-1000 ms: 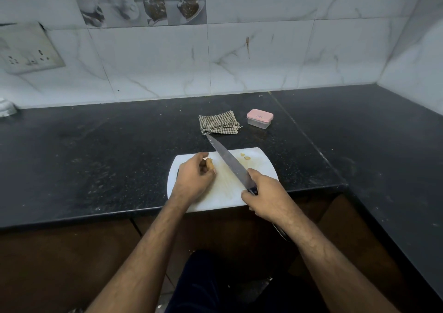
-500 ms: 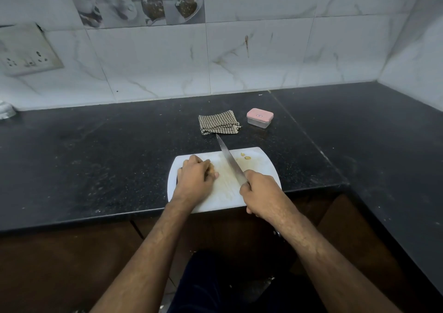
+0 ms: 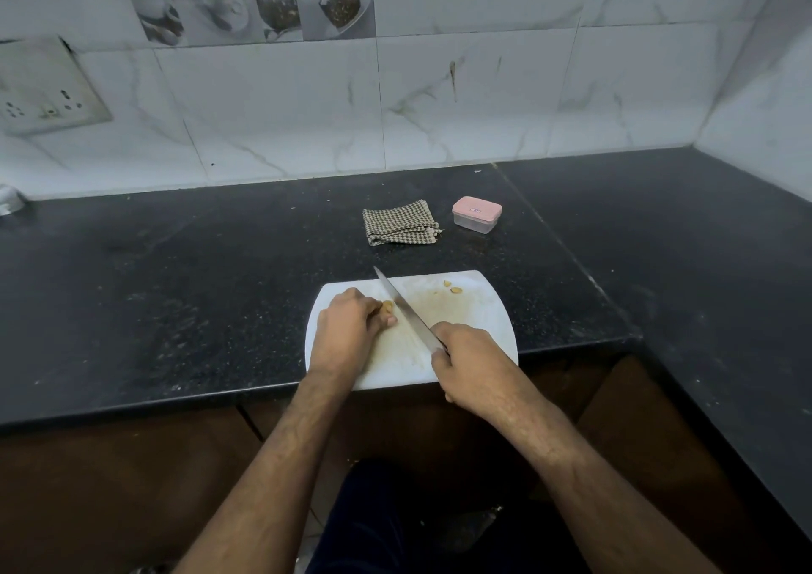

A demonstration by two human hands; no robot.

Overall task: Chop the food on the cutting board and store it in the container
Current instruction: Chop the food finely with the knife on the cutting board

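Observation:
A white cutting board [image 3: 483, 323] lies at the front edge of the black counter. My left hand [image 3: 347, 332] holds a small tan piece of food [image 3: 387, 307] down on the board with curled fingers. My right hand [image 3: 465, 353] grips the handle of a long knife [image 3: 404, 310]. Its blade lies across the board right beside the food, tip pointing away to the left. Two small cut bits [image 3: 452, 288] lie near the board's far edge. A small clear container with a pink lid [image 3: 476, 214] stands shut on the counter behind the board.
A folded checked cloth [image 3: 400, 224] lies left of the container. The black counter [image 3: 175, 288] runs left and turns along the right wall. A wall socket plate [image 3: 39, 85] is at the upper left. Tiled wall behind.
The knife blade has swung left and come down next to the food under my left hand. My right hand has shifted slightly left and forward. My left hand has stayed on the food.

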